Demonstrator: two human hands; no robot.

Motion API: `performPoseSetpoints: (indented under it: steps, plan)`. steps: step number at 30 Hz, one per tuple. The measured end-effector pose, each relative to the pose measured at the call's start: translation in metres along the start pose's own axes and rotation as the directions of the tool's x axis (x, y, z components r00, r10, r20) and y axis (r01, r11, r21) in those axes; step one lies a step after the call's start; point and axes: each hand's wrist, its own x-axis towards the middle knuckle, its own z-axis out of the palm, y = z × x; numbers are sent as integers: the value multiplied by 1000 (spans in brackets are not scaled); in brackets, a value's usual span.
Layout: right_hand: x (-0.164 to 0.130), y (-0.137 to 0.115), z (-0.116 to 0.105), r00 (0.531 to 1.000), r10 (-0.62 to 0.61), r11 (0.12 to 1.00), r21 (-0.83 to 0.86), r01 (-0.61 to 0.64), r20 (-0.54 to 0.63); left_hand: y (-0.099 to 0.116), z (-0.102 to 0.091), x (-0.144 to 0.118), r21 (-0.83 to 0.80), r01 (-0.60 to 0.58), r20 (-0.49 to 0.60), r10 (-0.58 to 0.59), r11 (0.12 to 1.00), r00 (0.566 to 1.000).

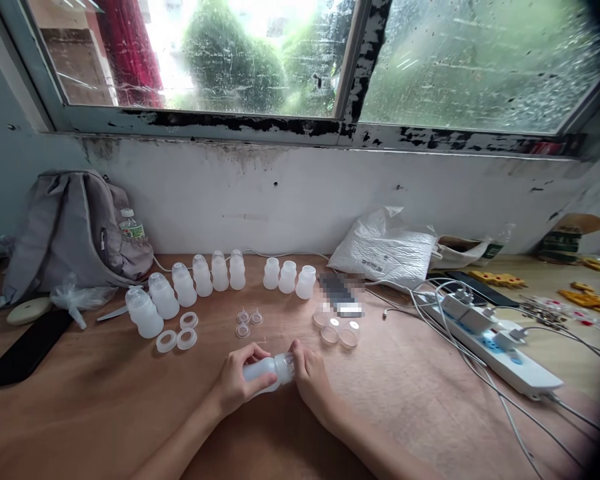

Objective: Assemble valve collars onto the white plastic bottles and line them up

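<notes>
Head view: both hands, left hand (237, 383) and right hand (307, 377), grip 1 small translucent white plastic bottle (270, 369) lying sideways, with 6 capped bottles (187, 287) done and 3 uncapped bottles (289, 277) left on the brown wooden surface (130, 400).

Both forearms bare up to the frame edge, no sleeves or cuffs in view. left hand (240, 383) and right hand (310, 380): no gloves, no rings, no watch or wristband. Nails short, unpainted as far as visible. Slim wrists, nothing taped or strapped on
</notes>
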Motion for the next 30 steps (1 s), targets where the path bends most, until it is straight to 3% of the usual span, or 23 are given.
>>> performPoseSetpoints:
  steps: [3,9,12,16,19,23,27,30]
  plan:
    - [0,-3,0,1000,-18,999,29,18,11,0,0,-1,27,-20,-29,21,999,999]
    - [-1,-5,-11,997,-23,970,243,5,73,3,0,-1,163,-133,-12,137,978,991]
    - [4,-7,-20,993,-31,913,407,-17,111,-5,3,2,230,-202,17,204,952,979]
    - [9,-9,-25,997,-13,822,569,-33,76,-23,8,6,252,-253,38,251,934,967]
    - [10,-7,-24,997,-16,816,578,-31,76,-32,10,7,176,-248,34,246,953,969]
    - [11,-1,-20,996,-1,838,543,-49,91,-35,9,8,80,-158,-58,163,984,985]
    - [14,6,-17,998,35,876,480,-56,52,-32,10,10,-42,-113,-42,111,993,993]
    - [16,11,-15,997,34,893,446,-61,70,-25,8,10,11,-98,-77,99,995,992]
